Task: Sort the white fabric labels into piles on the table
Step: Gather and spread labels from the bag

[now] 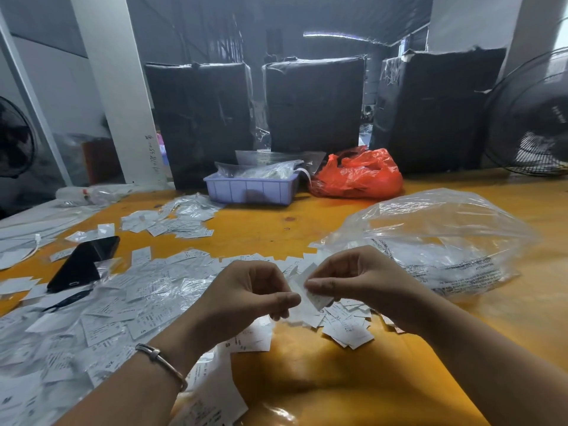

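A white label hung above the table, pinched by both hands: the right hand gripped its upper part, the left hand its lower edge, fingers curled. Its print was too blurred to read. Just under the hands sat a small pile, partly hidden by the right wrist. A big heap sprawled left, half burying a phone. A clear bag lay right, its contents hard to make out.
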